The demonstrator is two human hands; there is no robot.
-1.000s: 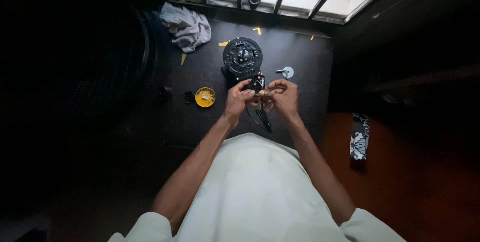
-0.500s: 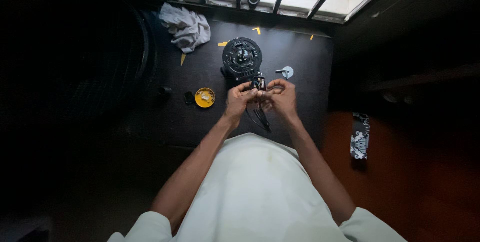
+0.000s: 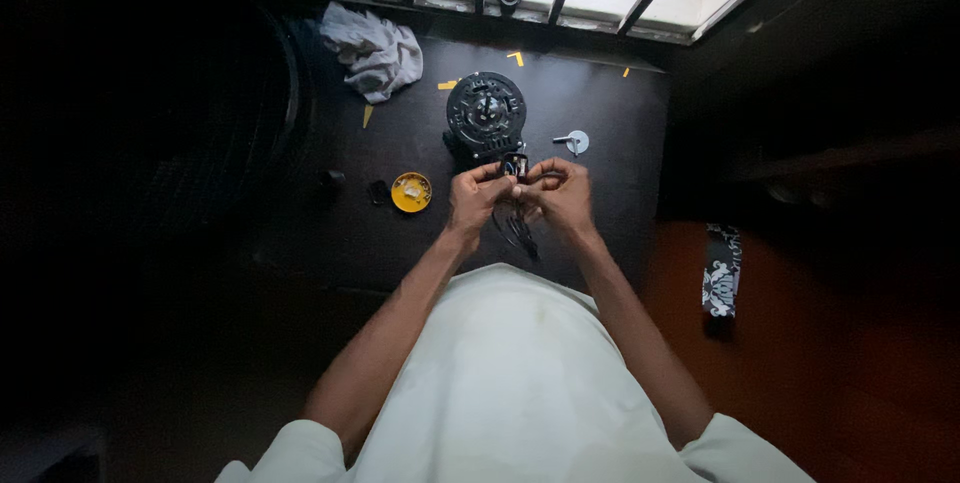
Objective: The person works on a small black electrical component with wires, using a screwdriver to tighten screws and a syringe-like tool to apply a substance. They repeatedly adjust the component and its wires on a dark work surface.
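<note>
Just at 6 o'clock from the round black motor housing (image 3: 486, 115) on the dark counter (image 3: 620, 193), left hand (image 3: 474, 194) and right hand (image 3: 560, 190) pinch with closed fingers a small black wired part (image 3: 514, 165), whose thin wires (image 3: 516, 230) could, I think, tear if pulled.

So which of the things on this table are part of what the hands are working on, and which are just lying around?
In hand:
left hand
right hand
small black part
dark wires
round black motor housing, just behind the hands

Lying about:
grey rag
yellow tin
small white disc
yellow scraps
</note>
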